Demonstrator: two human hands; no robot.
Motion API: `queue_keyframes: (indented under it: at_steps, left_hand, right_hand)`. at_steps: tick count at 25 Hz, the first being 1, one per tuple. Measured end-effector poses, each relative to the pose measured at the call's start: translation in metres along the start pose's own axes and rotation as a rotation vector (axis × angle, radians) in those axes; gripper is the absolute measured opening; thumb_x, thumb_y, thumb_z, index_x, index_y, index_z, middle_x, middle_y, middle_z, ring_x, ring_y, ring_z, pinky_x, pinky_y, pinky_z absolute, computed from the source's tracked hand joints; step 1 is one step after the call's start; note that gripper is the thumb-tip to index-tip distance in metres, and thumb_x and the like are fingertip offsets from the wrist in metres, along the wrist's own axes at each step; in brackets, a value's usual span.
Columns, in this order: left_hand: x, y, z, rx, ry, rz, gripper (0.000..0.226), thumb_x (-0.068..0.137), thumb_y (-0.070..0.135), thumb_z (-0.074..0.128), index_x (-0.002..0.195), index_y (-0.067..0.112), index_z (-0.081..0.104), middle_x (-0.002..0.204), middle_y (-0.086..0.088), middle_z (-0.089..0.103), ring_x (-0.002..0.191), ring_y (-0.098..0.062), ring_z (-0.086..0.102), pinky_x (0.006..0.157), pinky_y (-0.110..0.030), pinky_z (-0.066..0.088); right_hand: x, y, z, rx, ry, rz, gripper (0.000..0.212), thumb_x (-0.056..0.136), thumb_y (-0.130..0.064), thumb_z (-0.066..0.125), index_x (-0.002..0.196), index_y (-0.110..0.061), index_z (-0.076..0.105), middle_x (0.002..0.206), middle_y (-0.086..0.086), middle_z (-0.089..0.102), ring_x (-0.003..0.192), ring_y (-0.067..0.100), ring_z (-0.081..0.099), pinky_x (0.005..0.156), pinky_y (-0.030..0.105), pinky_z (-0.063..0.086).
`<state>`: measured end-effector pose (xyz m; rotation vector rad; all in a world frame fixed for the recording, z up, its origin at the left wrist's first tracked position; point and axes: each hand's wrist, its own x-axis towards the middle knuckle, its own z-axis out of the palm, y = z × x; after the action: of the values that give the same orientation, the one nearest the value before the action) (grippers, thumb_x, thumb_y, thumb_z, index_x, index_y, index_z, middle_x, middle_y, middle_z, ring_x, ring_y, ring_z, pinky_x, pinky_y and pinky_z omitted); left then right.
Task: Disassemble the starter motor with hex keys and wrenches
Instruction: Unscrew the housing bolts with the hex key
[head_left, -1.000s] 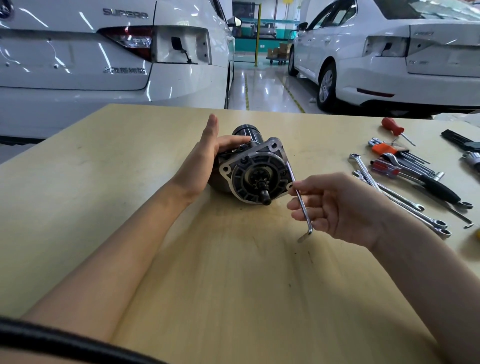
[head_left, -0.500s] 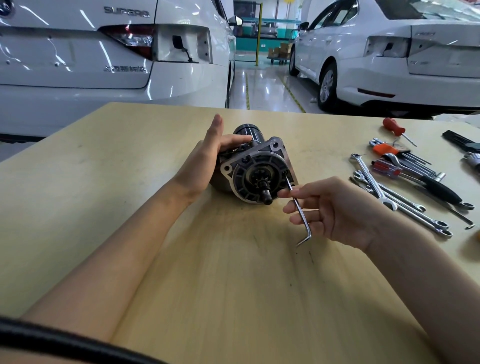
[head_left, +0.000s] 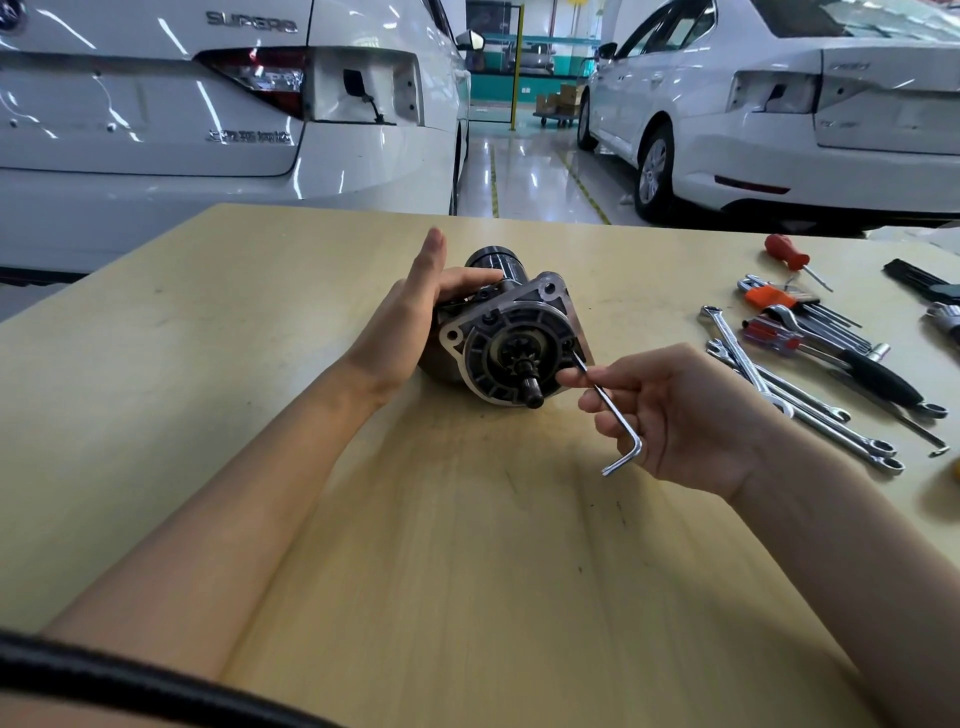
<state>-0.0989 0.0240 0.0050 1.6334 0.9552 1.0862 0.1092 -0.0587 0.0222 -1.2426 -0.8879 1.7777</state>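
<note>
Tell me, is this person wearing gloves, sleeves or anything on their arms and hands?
No. The left hand and right hand are both bare: no gloves, rings, watch or bands show. Both forearms are uncovered as far as the picture reaches, with no sleeve edge in view. A dark curved strip crosses the bottom left corner; what it is cannot be told.

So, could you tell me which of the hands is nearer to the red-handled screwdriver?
Right. The right hand is across the wrenches from the red-handled screwdriver; the left hand is beyond the starter motor.
</note>
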Motion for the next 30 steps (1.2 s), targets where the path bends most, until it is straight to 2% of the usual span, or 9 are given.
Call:
queue_keyframes:
  at_steps: [4,7,11,14,18,30]
  left_hand:
    - [0.0,0.0,-0.001,0.011,-0.004,0.0,0.072,0.097,0.06,0.007,0.117,0.026,0.067,0.12,0.005,0.068,0.114,-0.006,0.061,0.106,-0.032,0.04]
    - [-0.001,0.003,0.0,0.029,-0.003,0.017,0.063,0.094,0.06,0.019,0.115,0.025,0.068,0.119,0.005,0.069,0.112,-0.005,0.062,0.101,-0.028,0.043]
    - [-0.006,0.007,0.003,0.054,-0.005,0.075,0.028,0.101,0.032,0.044,0.11,0.021,0.069,0.103,0.009,0.073,0.098,0.0,0.066,0.08,-0.012,0.047]
    - [-0.006,0.008,0.003,0.084,0.023,0.108,0.023,0.099,0.02,0.051,0.115,0.014,0.067,0.108,0.005,0.07,0.1,0.001,0.064,0.083,-0.01,0.045]
    - [-0.007,0.009,0.004,0.054,0.019,0.087,0.024,0.1,0.018,0.049,0.114,0.013,0.067,0.113,-0.002,0.07,0.11,-0.011,0.064,0.097,-0.021,0.047]
    - [-0.005,0.008,0.004,0.055,0.028,0.065,0.028,0.102,0.021,0.044,0.115,0.012,0.067,0.112,-0.003,0.07,0.108,-0.016,0.065,0.1,-0.033,0.047]
  right_hand:
    - [0.0,-0.001,0.0,0.027,-0.005,-0.004,0.022,0.066,-0.008,0.06,0.077,-0.003,0.077,0.059,0.006,0.064,0.041,0.011,0.06,0.036,0.015,0.046]
    - [0.0,0.0,0.001,0.027,-0.003,-0.003,0.021,0.066,-0.007,0.06,0.077,-0.003,0.077,0.059,0.006,0.065,0.042,0.011,0.061,0.036,0.016,0.046]
    - [0.0,0.001,0.002,0.045,-0.014,0.002,0.022,0.067,-0.006,0.061,0.084,-0.003,0.074,0.063,0.006,0.066,0.046,0.011,0.063,0.038,0.017,0.048]
    - [0.001,0.001,0.003,0.087,-0.033,0.026,0.017,0.068,-0.005,0.062,0.077,-0.004,0.076,0.065,0.006,0.067,0.049,0.012,0.066,0.041,0.018,0.052]
    - [0.001,0.002,0.003,0.087,-0.03,0.027,0.018,0.067,-0.006,0.064,0.083,-0.004,0.072,0.064,0.006,0.067,0.05,0.011,0.066,0.041,0.018,0.052]
    - [0.009,0.008,0.008,0.109,-0.004,-0.011,0.022,0.063,-0.018,0.073,0.073,-0.01,0.056,0.055,0.003,0.059,0.041,0.008,0.058,0.034,0.015,0.046]
